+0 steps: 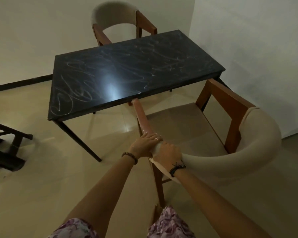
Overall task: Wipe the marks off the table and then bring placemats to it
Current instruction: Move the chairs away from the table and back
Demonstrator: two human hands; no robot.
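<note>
A black rectangular table stands ahead of me, its glossy top covered in white scribbled marks. In front of it, on the right, is a wooden chair with a beige curved back. My left hand grips the chair's left armrest where it meets the padded back. My right hand clasps the end of the beige backrest just behind it. No cloth and no placemats are in view.
A second matching chair stands at the table's far end against the wall. A dark wooden frame lies on the tiled floor at the left. The wall corner is close behind the table on the right.
</note>
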